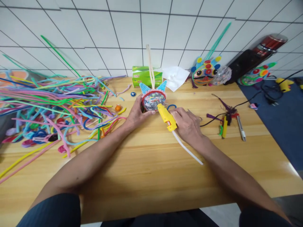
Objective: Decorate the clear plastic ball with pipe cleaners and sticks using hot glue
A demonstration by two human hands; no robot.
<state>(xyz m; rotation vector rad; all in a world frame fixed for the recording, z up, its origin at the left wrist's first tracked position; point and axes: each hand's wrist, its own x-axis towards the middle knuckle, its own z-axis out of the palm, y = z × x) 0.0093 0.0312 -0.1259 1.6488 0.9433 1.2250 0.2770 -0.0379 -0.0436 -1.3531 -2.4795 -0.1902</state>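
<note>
My left hand [138, 113] is closed around the left side of a round clear ornament [153, 100] with colourful bits showing inside. Red and pink trim runs over its top, with two light-blue pipe-cleaner ears and a pale loop standing up. In my right hand [188, 124] is a yellow hot glue gun [167, 118], its nozzle at the ornament's lower right front. A white glue stick [187, 147] sticks out of the gun's back end. Partly hidden behind the gun and my right hand lies a pair of blue-handled scissors [171, 106].
A heap of pipe cleaners [59, 104] covers the left. Behind stand a green tissue pack [139, 76] and a decorated ornament [204, 74]. At right are a black cord [214, 116], a yellow cutter [224, 126], a white pen [241, 127] and a red thermos [270, 42].
</note>
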